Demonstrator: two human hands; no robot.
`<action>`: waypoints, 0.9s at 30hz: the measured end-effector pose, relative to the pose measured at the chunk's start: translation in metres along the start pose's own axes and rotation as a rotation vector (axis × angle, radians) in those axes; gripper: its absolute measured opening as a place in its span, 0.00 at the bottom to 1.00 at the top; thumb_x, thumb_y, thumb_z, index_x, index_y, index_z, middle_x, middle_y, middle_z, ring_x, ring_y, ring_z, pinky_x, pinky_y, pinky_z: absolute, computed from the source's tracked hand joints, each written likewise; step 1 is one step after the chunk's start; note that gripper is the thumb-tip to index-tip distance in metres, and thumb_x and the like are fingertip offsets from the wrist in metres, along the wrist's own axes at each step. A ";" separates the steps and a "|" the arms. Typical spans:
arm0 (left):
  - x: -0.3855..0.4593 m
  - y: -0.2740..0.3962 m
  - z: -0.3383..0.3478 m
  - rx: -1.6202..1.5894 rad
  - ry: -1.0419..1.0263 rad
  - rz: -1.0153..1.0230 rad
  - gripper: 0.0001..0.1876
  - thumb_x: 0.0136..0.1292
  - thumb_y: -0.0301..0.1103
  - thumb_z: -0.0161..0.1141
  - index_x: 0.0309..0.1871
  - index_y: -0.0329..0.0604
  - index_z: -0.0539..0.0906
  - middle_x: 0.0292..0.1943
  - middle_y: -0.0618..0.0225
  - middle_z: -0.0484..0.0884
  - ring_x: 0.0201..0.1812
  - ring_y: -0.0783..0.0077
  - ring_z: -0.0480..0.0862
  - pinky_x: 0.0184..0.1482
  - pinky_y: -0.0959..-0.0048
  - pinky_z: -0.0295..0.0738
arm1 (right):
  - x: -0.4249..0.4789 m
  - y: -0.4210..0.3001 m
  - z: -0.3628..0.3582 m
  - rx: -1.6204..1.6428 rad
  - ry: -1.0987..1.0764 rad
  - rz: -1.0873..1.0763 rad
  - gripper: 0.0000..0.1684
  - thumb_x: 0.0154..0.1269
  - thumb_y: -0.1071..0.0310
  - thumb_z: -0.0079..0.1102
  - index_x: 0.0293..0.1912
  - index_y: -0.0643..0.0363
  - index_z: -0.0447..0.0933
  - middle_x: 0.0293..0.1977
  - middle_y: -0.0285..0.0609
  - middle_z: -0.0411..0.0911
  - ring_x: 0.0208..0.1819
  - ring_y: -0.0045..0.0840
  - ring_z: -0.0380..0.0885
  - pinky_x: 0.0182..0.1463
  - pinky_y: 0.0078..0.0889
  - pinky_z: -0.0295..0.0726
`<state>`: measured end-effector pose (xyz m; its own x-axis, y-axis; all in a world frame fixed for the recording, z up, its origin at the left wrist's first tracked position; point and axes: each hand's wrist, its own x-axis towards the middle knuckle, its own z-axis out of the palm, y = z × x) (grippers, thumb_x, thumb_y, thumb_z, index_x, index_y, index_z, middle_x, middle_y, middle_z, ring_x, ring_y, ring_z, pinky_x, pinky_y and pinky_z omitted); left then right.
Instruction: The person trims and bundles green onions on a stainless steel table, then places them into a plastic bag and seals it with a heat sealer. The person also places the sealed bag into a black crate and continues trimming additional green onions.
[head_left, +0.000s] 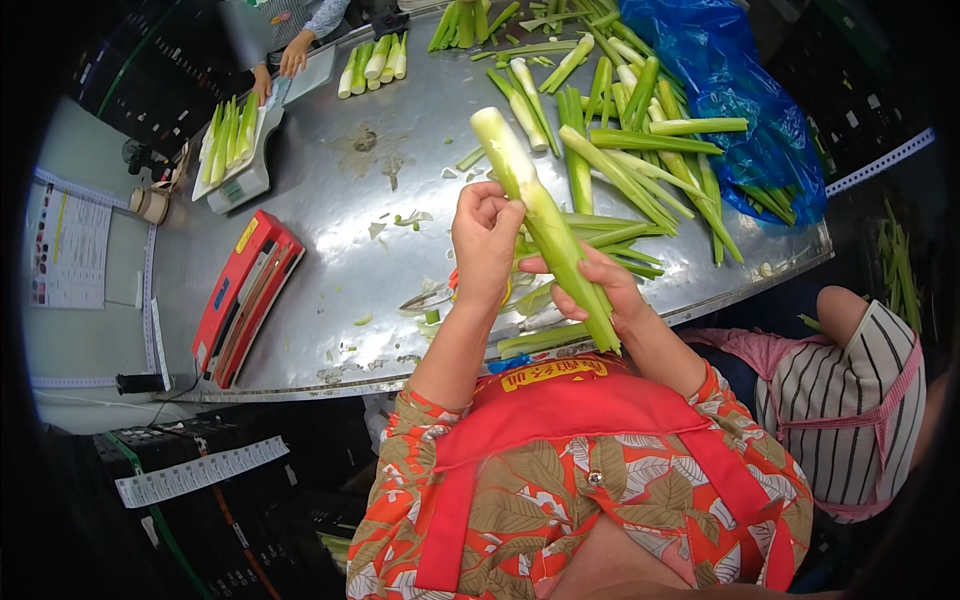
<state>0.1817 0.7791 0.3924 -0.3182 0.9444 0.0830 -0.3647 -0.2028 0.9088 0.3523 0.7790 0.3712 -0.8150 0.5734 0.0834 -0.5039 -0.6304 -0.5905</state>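
Note:
A thick green and white stalk vegetable (551, 225) is held up slantwise over the metal table (315, 322), its pale cut end at the upper left. The fingers of my left hand (486, 236) pinch its side near the middle. Around its lower green part are the fingers of my right hand (609, 289). Scissors (426, 301) lie partly hidden behind my left wrist, their blades showing. Long stalks (630, 176) are heaped beyond my right hand, and scraps lie scattered on the table.
A red sealing machine (247, 300) stands at left. Behind it, stalks lie on a white scale (244, 184) near a co-worker's hands (295, 54). Trimmed stalks (375, 64) lie at the far edge. A blue plastic bag (742, 97) is at right; another person (840, 405) is close at lower right.

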 end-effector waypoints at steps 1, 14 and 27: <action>0.001 -0.003 0.000 0.006 0.013 -0.001 0.12 0.61 0.25 0.57 0.46 0.36 0.70 0.30 0.71 0.77 0.32 0.83 0.74 0.38 0.82 0.69 | 0.000 0.001 -0.003 0.025 0.006 0.006 0.40 0.68 0.56 0.52 0.71 0.58 0.47 0.60 0.60 0.67 0.29 0.25 0.76 0.26 0.20 0.74; 0.013 -0.032 -0.020 0.142 0.213 -0.030 0.11 0.62 0.26 0.59 0.45 0.36 0.71 0.27 0.73 0.77 0.30 0.85 0.73 0.33 0.82 0.68 | 0.017 0.015 -0.013 -0.255 0.332 -0.006 0.31 0.69 0.61 0.51 0.66 0.59 0.55 0.46 0.49 0.75 0.30 0.24 0.79 0.27 0.21 0.78; 0.031 -0.055 -0.031 -0.057 0.011 -0.402 0.19 0.70 0.30 0.45 0.62 0.36 0.68 0.47 0.61 0.79 0.45 0.70 0.82 0.48 0.69 0.79 | 0.022 0.016 -0.044 -0.213 0.375 0.072 0.31 0.70 0.67 0.47 0.69 0.56 0.52 0.48 0.49 0.76 0.36 0.27 0.80 0.32 0.23 0.81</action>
<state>0.1644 0.8118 0.3326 -0.1497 0.9484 -0.2795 -0.5099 0.1681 0.8436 0.3389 0.8043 0.3280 -0.6657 0.7070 -0.2387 -0.3472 -0.5767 -0.7395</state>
